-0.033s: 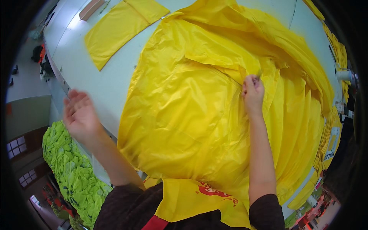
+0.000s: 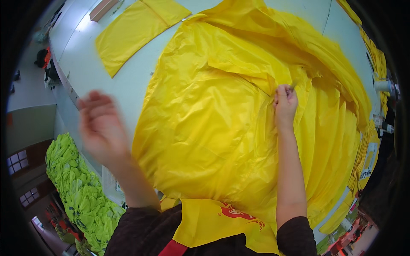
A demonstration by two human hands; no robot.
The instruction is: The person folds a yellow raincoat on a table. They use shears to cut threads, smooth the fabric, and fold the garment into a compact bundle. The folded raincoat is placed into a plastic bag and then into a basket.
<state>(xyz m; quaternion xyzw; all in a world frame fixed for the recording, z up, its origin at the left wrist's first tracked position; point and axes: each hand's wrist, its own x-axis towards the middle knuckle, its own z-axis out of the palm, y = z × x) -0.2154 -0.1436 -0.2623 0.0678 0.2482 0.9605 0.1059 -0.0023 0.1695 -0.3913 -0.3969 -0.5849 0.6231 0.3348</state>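
A large sheet of shiny yellow fabric [image 2: 205, 128] lies spread and creased over the table in front of me. My right hand [image 2: 285, 104] is closed over its middle, near a folded flap, with a small slim dark tool [image 2: 293, 86] poking out past the fingers; its exact kind is too small to tell. My left hand [image 2: 102, 123] is raised beside the fabric's left edge. Its fingers are stretched out and smeared by motion, and nothing shows in it.
A folded yellow piece [image 2: 136, 34] lies on the pale table [image 2: 85, 55] at the far left, near a long brown box [image 2: 102, 9]. Bright green fabric [image 2: 81, 192] is heaped beside the table at left. More yellow pieces [image 2: 363, 170] line the right edge.
My left hand has moved to the right, closer to the yellow fabric. My right hand has shifted slightly right and stays closed on the tool.
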